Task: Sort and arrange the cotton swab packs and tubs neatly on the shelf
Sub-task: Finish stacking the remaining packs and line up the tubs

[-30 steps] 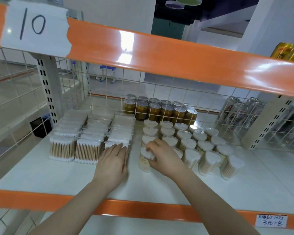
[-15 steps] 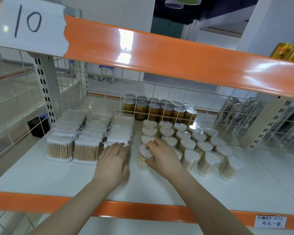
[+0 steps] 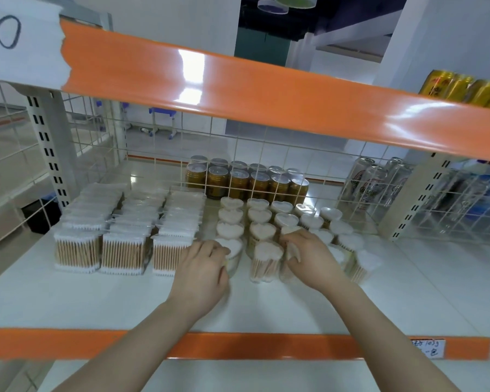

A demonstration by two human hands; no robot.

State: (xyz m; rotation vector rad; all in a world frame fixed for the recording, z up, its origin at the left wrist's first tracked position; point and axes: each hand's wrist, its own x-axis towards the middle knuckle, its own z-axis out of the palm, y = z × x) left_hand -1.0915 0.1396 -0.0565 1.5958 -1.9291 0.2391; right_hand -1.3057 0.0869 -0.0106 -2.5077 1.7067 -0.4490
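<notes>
- Left hand (image 3: 203,271) curls round the front-left tub (image 3: 232,254), centre frame.
- Right hand (image 3: 309,257) grips a tub (image 3: 290,250) just right of the middle tub (image 3: 266,261).

Two bare forearms reach in from the bottom edge, no sleeves in view. The left hand (image 3: 203,271) and right hand (image 3: 313,258) wear no gloves, rings, watch or bracelet.
</notes>
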